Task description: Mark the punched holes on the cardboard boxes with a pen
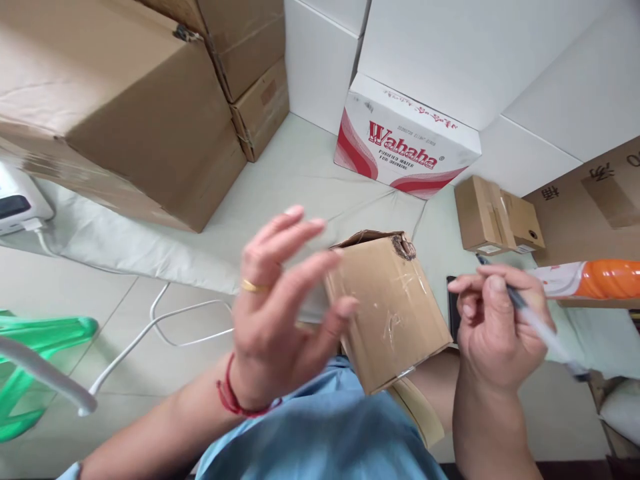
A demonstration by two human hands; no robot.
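Note:
Between my two hands a small brown cardboard box point(395, 313) rests tilted over my lap, a dark scribbled patch and clear tape showing on its face. My left hand point(285, 300) hovers at the box's left side with fingers spread, holding nothing; whether the fingertips touch the box I cannot tell. To the right of the box, my right hand point(500, 327) is closed around a pen point(530, 320), its dark tip pointing up and left and its rear end smeared by motion. A yellowish flat piece point(417, 410) shows under the box.
Large cardboard boxes point(145, 133) stand on the left of the covered table point(300, 167). Against the wall sits a Wahaha water carton point(405, 143). Smaller boxes point(497, 217) and an orange-and-white bottle point(600, 279) lie at right. A green stool point(40, 367) is at lower left.

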